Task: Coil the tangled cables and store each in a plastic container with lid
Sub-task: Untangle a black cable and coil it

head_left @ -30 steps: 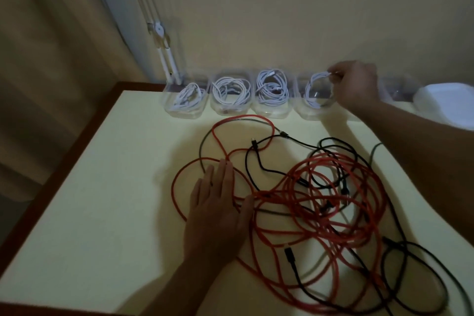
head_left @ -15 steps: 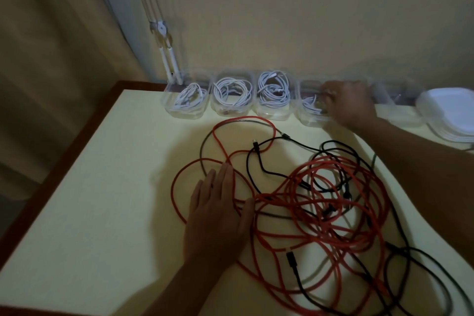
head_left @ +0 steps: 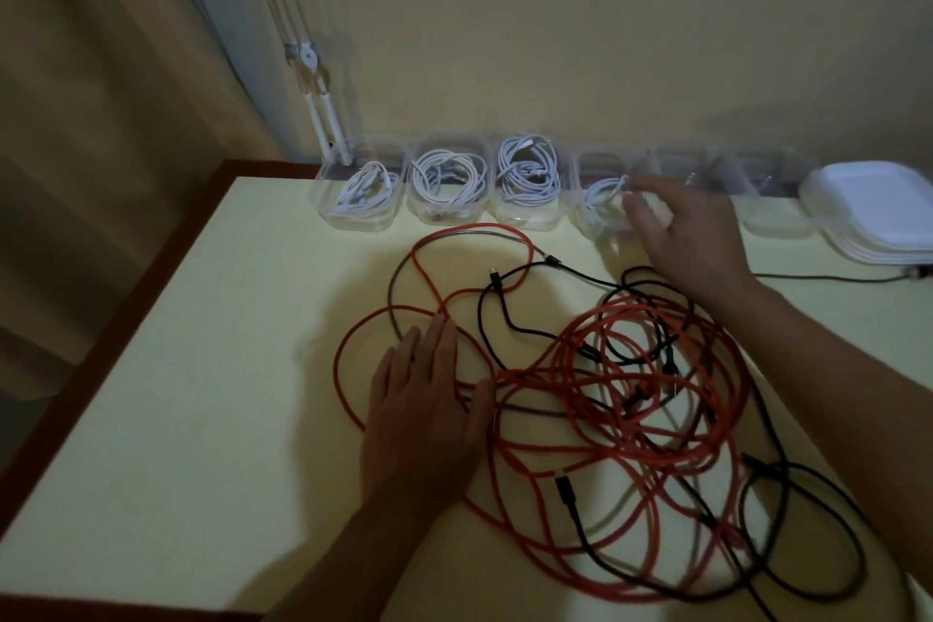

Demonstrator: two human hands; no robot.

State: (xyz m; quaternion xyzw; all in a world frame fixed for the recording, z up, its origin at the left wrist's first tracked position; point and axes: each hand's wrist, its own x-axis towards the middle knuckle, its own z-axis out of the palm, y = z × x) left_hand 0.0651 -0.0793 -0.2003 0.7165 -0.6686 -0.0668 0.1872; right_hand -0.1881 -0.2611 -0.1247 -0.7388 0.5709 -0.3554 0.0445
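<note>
A tangle of red cable [head_left: 651, 424] and black cable [head_left: 802, 566] covers the middle and right of the table. My left hand [head_left: 421, 412] rests flat on the red loops at the tangle's left edge. Along the wall stand several clear plastic containers, and the leftmost three [head_left: 447, 182] each hold a coiled white cable. The fourth container [head_left: 593, 210] holds another white cable [head_left: 603, 192]. My right hand [head_left: 689, 230] hovers just right of it with fingers spread, blurred, holding nothing.
Further clear containers [head_left: 772, 202] stand to the right of my right hand. A stack of white lids [head_left: 878, 212] sits at the far right. A thin black lead [head_left: 828, 276] runs along the table there. The table's brown edge [head_left: 166, 263] borders the left side.
My right hand lowered the white cable into the fourth container, let go, and has drawn back slightly toward me. My left hand has stayed on the red loops.
</note>
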